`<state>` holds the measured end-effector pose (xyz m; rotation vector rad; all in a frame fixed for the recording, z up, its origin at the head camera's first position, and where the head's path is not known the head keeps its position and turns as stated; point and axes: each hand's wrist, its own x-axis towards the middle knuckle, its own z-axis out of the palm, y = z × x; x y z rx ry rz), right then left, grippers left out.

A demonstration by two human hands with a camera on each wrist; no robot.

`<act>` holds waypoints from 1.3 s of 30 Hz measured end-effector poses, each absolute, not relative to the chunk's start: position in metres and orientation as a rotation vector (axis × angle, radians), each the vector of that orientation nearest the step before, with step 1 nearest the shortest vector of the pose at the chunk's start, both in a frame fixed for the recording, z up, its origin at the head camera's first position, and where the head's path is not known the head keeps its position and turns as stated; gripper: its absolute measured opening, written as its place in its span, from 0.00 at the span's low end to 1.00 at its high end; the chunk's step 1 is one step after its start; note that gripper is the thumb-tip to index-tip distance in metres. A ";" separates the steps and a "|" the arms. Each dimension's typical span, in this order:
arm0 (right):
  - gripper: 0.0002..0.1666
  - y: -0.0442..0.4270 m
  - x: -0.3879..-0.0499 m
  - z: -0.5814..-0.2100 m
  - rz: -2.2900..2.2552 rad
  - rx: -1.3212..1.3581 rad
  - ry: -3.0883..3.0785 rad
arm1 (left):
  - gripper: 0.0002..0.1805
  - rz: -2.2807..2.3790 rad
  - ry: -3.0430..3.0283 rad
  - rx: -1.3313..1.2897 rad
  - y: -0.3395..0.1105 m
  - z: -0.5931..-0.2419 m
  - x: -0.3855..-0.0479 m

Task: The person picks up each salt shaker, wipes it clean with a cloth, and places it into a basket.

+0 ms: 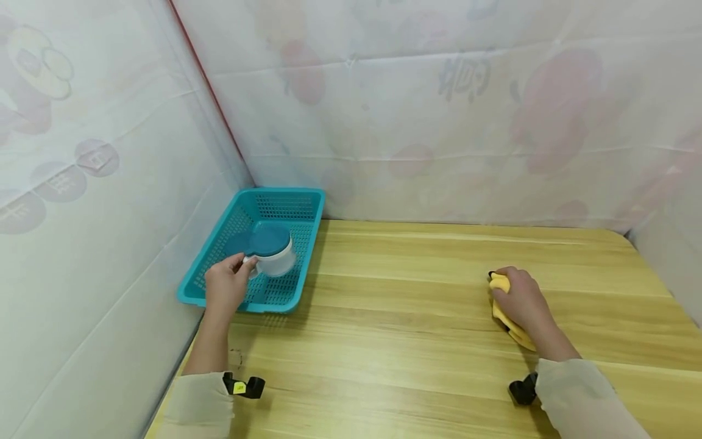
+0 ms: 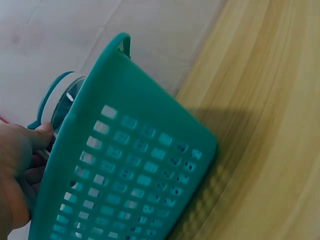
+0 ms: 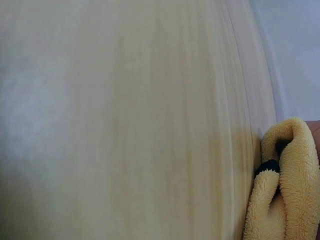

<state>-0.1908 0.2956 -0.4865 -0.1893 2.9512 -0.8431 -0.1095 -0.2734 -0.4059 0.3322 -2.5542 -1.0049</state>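
In the head view, my left hand [image 1: 227, 283] pinches the handle of a small lidded container [image 1: 276, 263] with a blue lid and a whitish see-through body. The container is over the inside of a teal plastic basket [image 1: 309, 256]; whether it touches the basket floor I cannot tell. The left wrist view shows the container [image 2: 57, 102] partly behind the basket wall [image 2: 125, 100], with the thumb at its side. On the right, my right hand [image 1: 523, 299] grips a folded yellow fluffy cloth [image 1: 500, 283] with dark edging against the table. Close up, the cloth [image 3: 300, 170] appears bunched.
Another blue flat shape [image 1: 237, 244] lies in the basket beside the container, partly hidden. The wooden table [image 1: 384, 305] spreads between the hands. Pale printed sheeting [image 1: 411, 122] hangs along the back and left sides.
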 end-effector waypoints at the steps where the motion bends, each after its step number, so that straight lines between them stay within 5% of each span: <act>1: 0.31 0.295 -0.190 -0.486 -0.845 -0.187 2.950 | 0.23 -0.993 -2.578 0.324 -0.275 -0.406 -0.110; 6: 0.31 0.294 -0.189 -0.486 -0.849 -0.186 2.951 | 0.16 -0.886 -2.671 0.242 -0.280 -0.407 -0.116; 29: 0.31 0.295 -0.190 -0.488 -0.830 -0.179 2.971 | 0.22 -0.874 -2.823 0.223 -0.282 -0.413 -0.135; 39: 0.31 0.295 -0.190 -0.490 -0.829 -0.175 2.974 | 0.17 -0.869 -2.872 0.296 -0.283 -0.416 -0.139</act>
